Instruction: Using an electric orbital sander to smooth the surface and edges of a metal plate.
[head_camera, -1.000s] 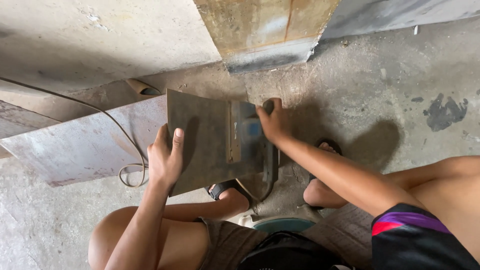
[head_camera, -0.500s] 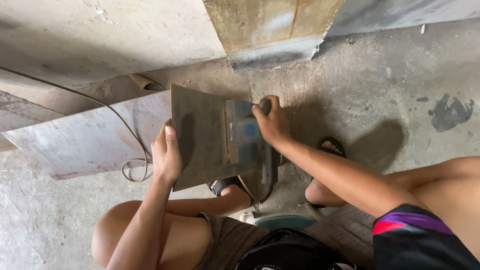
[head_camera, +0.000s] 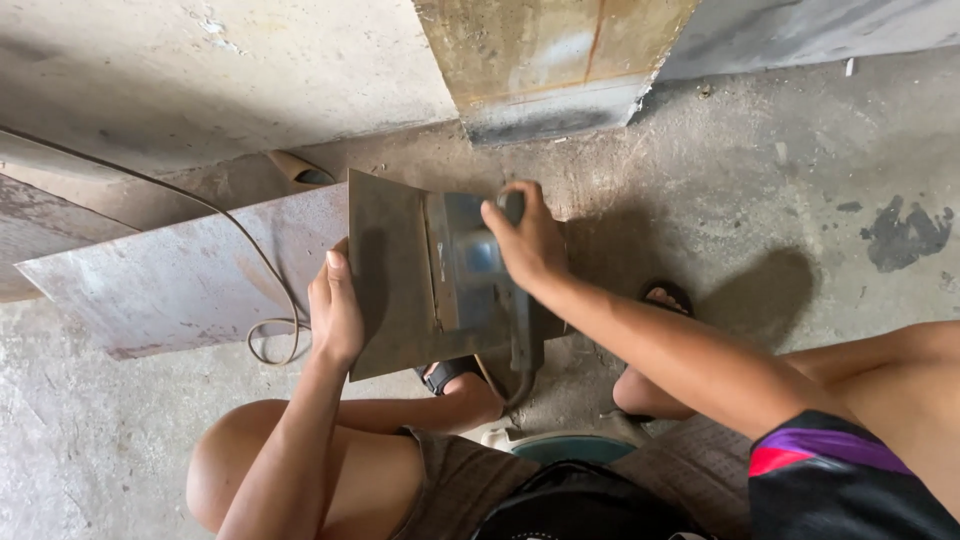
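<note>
Bare concrete floor (head_camera: 800, 160) rightward; metal sheet (head_camera: 170, 280), cable (head_camera: 270, 300) leftward.

Stained concrete floor (head_camera: 760, 200), daylit

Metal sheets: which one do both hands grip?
The small folded sheet in the middle, left hand on its left edge, right hand at its top right. The larger rusty sheet lies flat on the floor, untouched.

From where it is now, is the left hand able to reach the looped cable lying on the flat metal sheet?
Probably yes. The left hand grips the bent metal piece's left edge, and the cable loop lies just left of it on the flat sheet, nothing between. It must release the piece first.
</note>
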